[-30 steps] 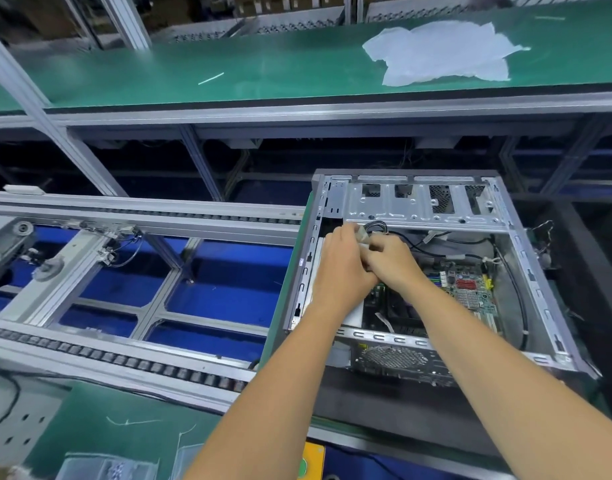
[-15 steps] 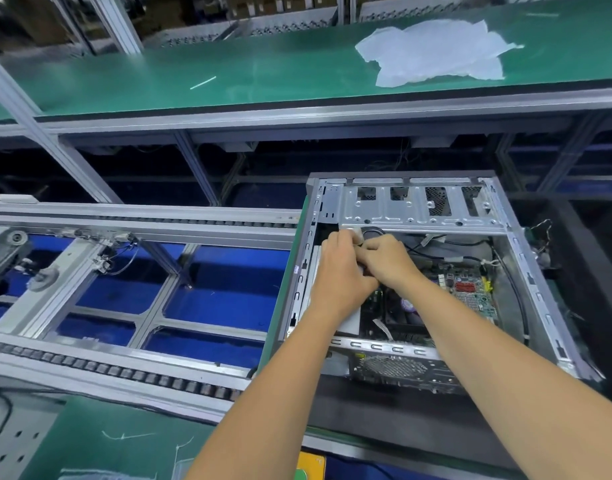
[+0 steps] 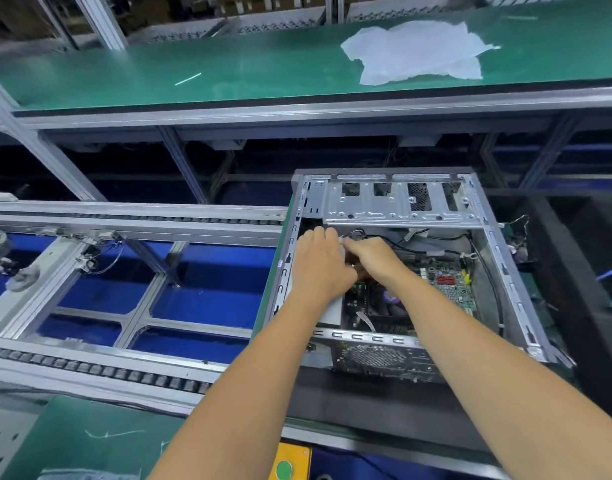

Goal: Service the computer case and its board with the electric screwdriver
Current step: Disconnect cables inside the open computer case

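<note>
Two hands meet inside the open computer case (image 3: 398,206), which lies on its side with its board (image 3: 450,285) facing up just right of the fingers. Between the fingertips sits a small pale connector (image 3: 342,241) with thin black cables (image 3: 401,245) trailing off to the right. The left hand (image 3: 320,268) has its fingers curled around that plug, and the right hand (image 3: 370,258) seems to pinch it from the other side; the exact grip is partly hidden.

Such a connector is probably light and stiff, its wires limp and easily strained, so the plastic body looks like the place to hold, not the leads. The board is likely fragile, with fine pins and components beneath the palms; pressure there would be risky. The sheet-metal case looks rigid and fairly heavy, with thin edges just beyond the fingers that may be sharp, so its folded rails seem the safest holds.

No electric screwdriver is in view. Left of the hands runs a conveyor frame (image 3: 124,237); well beyond the fingertips a white sheet (image 3: 418,53) lies on the green bench (image 3: 228,67).
</note>
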